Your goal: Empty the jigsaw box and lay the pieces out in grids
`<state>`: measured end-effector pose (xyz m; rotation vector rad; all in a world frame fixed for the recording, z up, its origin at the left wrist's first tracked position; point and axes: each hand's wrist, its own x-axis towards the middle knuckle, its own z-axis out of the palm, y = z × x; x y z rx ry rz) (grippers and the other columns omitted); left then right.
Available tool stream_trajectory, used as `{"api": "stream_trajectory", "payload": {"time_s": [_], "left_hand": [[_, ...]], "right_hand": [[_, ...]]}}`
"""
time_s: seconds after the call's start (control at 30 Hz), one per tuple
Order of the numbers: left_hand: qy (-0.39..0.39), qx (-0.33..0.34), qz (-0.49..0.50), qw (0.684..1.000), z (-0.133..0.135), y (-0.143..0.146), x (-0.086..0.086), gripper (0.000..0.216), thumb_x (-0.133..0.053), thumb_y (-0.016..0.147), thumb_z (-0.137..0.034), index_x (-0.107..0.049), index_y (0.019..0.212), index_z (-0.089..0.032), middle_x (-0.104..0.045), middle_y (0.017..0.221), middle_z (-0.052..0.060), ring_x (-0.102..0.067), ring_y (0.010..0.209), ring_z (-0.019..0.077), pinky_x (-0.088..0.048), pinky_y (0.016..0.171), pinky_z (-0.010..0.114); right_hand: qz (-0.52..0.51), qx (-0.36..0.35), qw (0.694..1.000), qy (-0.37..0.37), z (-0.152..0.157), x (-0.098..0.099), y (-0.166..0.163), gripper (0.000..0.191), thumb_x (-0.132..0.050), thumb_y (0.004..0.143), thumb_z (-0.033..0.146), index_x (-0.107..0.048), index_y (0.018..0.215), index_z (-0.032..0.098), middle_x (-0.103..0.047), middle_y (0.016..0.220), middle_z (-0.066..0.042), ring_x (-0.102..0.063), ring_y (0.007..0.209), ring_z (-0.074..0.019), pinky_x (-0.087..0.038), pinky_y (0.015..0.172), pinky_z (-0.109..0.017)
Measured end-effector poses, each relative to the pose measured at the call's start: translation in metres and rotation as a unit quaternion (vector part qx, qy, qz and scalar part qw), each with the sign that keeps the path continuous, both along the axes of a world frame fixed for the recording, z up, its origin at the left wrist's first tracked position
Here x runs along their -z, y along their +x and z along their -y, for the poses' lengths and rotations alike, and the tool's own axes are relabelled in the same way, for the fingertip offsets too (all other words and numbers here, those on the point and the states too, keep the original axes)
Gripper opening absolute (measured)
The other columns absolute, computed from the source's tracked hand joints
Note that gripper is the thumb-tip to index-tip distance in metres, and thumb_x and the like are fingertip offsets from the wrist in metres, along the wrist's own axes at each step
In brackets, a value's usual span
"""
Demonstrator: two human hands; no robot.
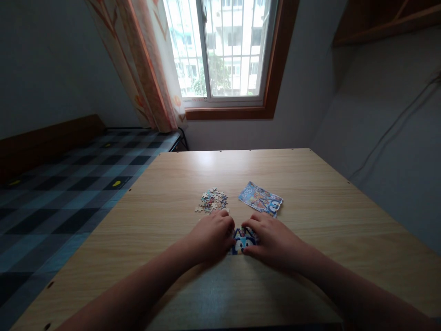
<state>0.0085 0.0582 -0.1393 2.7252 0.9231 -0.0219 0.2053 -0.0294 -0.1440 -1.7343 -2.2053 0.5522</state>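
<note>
Curled fingertips of the left hand (213, 234) and right hand (272, 241) pinch the joined puzzle patch (243, 240) from both sides, near the desk's (310, 184) front edge. This looks like seating pieces. Another piece means reaching the loose pile (212, 200) beyond.

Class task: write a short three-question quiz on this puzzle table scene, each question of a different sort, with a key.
1. True or false: the pile of loose pieces lies on the table beyond the left hand.
2. What shows between the left hand and the right hand? A a cup; B a joined puzzle section; C scissors.
3. Fill in: the printed picture sheet lies to the ___ of that pile.
Key: 1 true; 2 B; 3 right.
</note>
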Motion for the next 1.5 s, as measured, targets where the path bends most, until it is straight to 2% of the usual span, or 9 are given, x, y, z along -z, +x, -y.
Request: {"api": "stream_trajectory", "payload": {"time_s": [0.2,0.37,0.5,0.87,1.23,1.5], "left_hand": [[-0.057,-0.023,0.021,0.998,-0.006,-0.003,0.003,0.017,-0.070,0.075,-0.026,-0.066,0.090,-0.020,-0.065,0.098,0.004,-0.059,0.090,0.0209,-0.045,0.077,0.030],[-0.067,-0.025,0.053,0.996,-0.007,-0.001,0.007,0.007,-0.064,0.077,-0.021,-0.064,0.084,-0.021,-0.067,0.085,0.001,-0.057,0.078,0.0174,-0.039,0.067,0.027],[-0.087,-0.028,0.072,0.993,-0.008,0.001,0.010,0.003,-0.060,0.079,-0.020,-0.063,0.078,-0.020,-0.066,0.078,-0.001,-0.056,0.071,0.0152,-0.035,0.062,0.026],[-0.155,-0.027,0.117,0.981,-0.013,0.000,0.008,0.008,-0.058,0.081,-0.025,-0.062,0.079,-0.018,-0.064,0.078,0.000,-0.053,0.073,0.0148,-0.036,0.062,0.026],[-0.225,-0.041,0.139,0.963,-0.017,0.000,0.006,0.010,-0.058,0.081,-0.027,-0.055,0.078,-0.018,-0.059,0.076,-0.001,-0.051,0.072,0.0144,-0.037,0.064,0.026],[-0.210,-0.037,0.137,0.967,-0.018,0.000,0.008,0.010,-0.059,0.081,-0.027,-0.058,0.079,-0.018,-0.061,0.078,0.000,-0.052,0.072,0.0145,-0.038,0.064,0.026]], "right_hand": [[-0.013,-0.005,1.000,0.007,-0.001,0.005,0.001,0.055,-0.080,0.074,0.041,-0.066,0.124,0.021,-0.061,0.119,-0.009,-0.052,0.115,-0.0283,-0.039,0.100,-0.041],[-0.014,-0.014,1.000,0.005,-0.001,0.003,0.000,0.045,-0.079,0.076,0.035,-0.069,0.118,0.021,-0.063,0.111,-0.009,-0.055,0.109,-0.0265,-0.043,0.094,-0.038],[-0.030,-0.013,0.999,-0.001,0.000,0.002,0.000,0.050,-0.080,0.074,0.036,-0.068,0.121,0.022,-0.064,0.108,-0.008,-0.056,0.105,-0.0256,-0.044,0.091,-0.036],[-0.036,-0.004,0.999,-0.007,-0.001,0.007,0.003,0.055,-0.082,0.073,0.040,-0.068,0.124,0.024,-0.064,0.109,-0.009,-0.055,0.107,-0.0272,-0.042,0.093,-0.039],[-0.065,-0.022,0.997,0.021,-0.002,0.008,0.002,0.034,-0.079,0.074,0.026,-0.073,0.107,0.026,-0.063,0.103,-0.004,-0.055,0.103,-0.0223,-0.042,0.090,-0.034],[-0.071,0.003,0.996,0.052,-0.009,0.012,0.000,0.009,-0.067,0.089,0.024,-0.075,0.092,0.023,-0.067,0.092,-0.004,-0.058,0.093,-0.0193,-0.040,0.085,-0.032]]}}
